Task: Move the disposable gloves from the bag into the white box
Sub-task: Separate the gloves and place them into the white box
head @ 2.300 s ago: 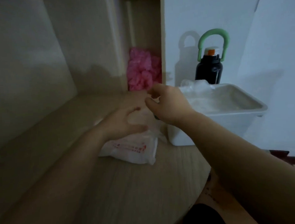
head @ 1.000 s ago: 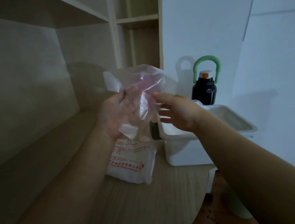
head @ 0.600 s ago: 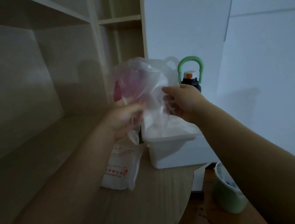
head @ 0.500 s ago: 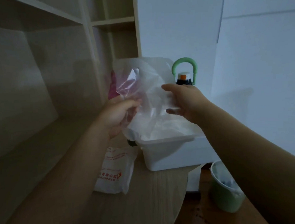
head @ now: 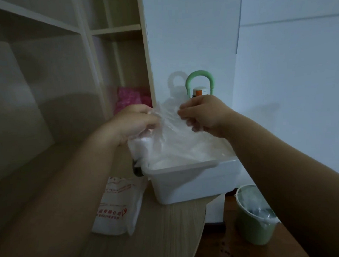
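Right, both hands are up over the white box (head: 182, 167), which stands at the right edge of the desk (head: 159, 235). The left hand (head: 137, 122) has its fingers curled round one side of a thin clear glove (head: 170, 128), and the right hand (head: 205, 115) pinches the other side between thumb and fingertips. Held at two points like that, the film hangs straight down into the box, I reckon so it falls inside and doesn't drift over the rim. Its lower end touches the heap of clear film already in there.

The bag (head: 119, 204) lies flat just beside the box's left wall, toward the near edge, close enough for a short reach. I can't tell how much it holds.

Behind the box stands a bottle (head: 199, 82) with a green handle, a pink bundle (head: 132, 99) sits in the shelf at the far edge, and a green bin (head: 254, 218) is down on the floor off the right edge.

My call: let go with both hands, then go to the bag.
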`<state>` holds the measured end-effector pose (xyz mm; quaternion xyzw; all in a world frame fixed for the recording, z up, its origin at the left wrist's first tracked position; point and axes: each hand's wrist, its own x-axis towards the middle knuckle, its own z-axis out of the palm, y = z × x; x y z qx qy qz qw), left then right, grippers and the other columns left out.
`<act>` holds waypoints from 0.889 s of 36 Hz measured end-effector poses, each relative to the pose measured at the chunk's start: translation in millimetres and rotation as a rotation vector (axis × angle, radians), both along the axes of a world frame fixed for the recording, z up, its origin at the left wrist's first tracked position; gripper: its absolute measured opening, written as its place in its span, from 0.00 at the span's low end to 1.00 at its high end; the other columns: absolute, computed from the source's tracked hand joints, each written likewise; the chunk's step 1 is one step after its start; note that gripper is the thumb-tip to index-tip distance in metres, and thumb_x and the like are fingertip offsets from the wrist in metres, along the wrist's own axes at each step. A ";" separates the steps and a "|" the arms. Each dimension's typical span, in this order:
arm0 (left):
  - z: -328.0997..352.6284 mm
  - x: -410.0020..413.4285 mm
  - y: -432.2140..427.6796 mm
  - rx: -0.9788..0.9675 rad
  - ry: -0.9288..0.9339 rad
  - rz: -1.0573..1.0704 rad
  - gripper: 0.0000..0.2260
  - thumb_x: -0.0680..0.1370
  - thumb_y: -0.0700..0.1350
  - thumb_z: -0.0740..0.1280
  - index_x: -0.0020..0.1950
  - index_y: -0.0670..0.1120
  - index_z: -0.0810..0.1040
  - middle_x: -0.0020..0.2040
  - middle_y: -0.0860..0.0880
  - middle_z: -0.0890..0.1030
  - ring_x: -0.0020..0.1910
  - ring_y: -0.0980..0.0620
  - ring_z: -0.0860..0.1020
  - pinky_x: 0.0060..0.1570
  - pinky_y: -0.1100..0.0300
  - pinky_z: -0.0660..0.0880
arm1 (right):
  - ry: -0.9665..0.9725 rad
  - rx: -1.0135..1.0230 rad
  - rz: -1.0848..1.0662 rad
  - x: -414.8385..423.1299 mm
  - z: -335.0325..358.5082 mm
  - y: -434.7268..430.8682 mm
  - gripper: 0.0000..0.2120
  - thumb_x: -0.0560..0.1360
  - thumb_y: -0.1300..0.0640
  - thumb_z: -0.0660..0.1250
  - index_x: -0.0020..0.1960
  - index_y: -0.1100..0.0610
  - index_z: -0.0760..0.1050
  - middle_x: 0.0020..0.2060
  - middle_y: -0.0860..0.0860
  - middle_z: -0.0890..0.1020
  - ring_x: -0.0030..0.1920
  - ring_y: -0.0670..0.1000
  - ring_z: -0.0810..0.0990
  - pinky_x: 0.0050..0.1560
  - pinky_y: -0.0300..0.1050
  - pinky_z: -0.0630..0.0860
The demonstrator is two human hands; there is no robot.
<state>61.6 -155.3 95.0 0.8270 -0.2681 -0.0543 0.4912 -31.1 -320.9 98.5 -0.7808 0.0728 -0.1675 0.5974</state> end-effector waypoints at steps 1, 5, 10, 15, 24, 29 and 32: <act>-2.6 4.4 -1.7 -0.020 -0.038 0.072 0.08 0.71 0.39 0.71 0.49 0.40 0.81 0.39 0.47 0.80 0.38 0.50 0.77 0.39 0.59 0.73 | -0.005 0.054 -0.034 1.3 -1.5 -2.1 0.03 0.74 0.66 0.67 0.42 0.60 0.77 0.30 0.53 0.77 0.25 0.48 0.72 0.26 0.37 0.71; -13.2 22.7 2.4 -0.197 -0.077 0.379 0.05 0.73 0.46 0.70 0.47 0.46 0.81 0.45 0.45 0.83 0.37 0.50 0.77 0.34 0.61 0.71 | 0.023 0.356 -0.247 3.0 -4.1 -15.7 0.07 0.74 0.70 0.61 0.42 0.60 0.73 0.34 0.55 0.75 0.33 0.51 0.74 0.37 0.44 0.79; -13.2 4.1 -6.2 -0.305 -0.286 0.539 0.19 0.77 0.44 0.66 0.68 0.47 0.70 0.55 0.54 0.74 0.49 0.56 0.73 0.36 0.69 0.67 | 0.233 0.153 -0.363 4.7 -17.5 -40.5 0.08 0.75 0.70 0.61 0.40 0.60 0.68 0.35 0.55 0.72 0.31 0.50 0.73 0.24 0.37 0.74; -15.3 -20.3 -25.2 -0.114 -0.446 -0.003 0.16 0.78 0.46 0.66 0.66 0.51 0.74 0.53 0.60 0.75 0.55 0.56 0.76 0.53 0.61 0.74 | 0.601 -0.698 -0.343 1.8 -28.6 -49.1 0.11 0.77 0.57 0.66 0.39 0.63 0.75 0.30 0.52 0.73 0.32 0.50 0.71 0.37 0.39 0.72; -34.5 -23.3 -45.2 0.902 -0.403 -0.335 0.16 0.80 0.56 0.61 0.60 0.50 0.81 0.56 0.53 0.81 0.49 0.54 0.77 0.50 0.59 0.73 | 0.344 -0.719 -0.474 -4.1 -40.1 -51.2 0.11 0.75 0.67 0.59 0.56 0.59 0.65 0.41 0.53 0.72 0.39 0.53 0.72 0.38 0.43 0.69; -37.4 -24.6 -44.2 0.838 -0.323 -0.358 0.19 0.81 0.57 0.59 0.50 0.45 0.82 0.44 0.51 0.81 0.42 0.52 0.77 0.48 0.56 0.72 | 0.122 -0.912 -0.446 -3.1 -37.1 -45.7 0.13 0.74 0.60 0.64 0.59 0.57 0.71 0.48 0.54 0.76 0.46 0.54 0.74 0.44 0.46 0.69; -30.6 -23.3 -39.0 0.772 -0.388 -0.232 0.16 0.80 0.57 0.60 0.47 0.48 0.81 0.45 0.50 0.81 0.44 0.52 0.77 0.47 0.55 0.74 | 0.236 -0.992 -0.220 1.3 -33.3 -36.8 0.10 0.76 0.54 0.66 0.52 0.59 0.77 0.47 0.55 0.80 0.44 0.52 0.76 0.43 0.43 0.71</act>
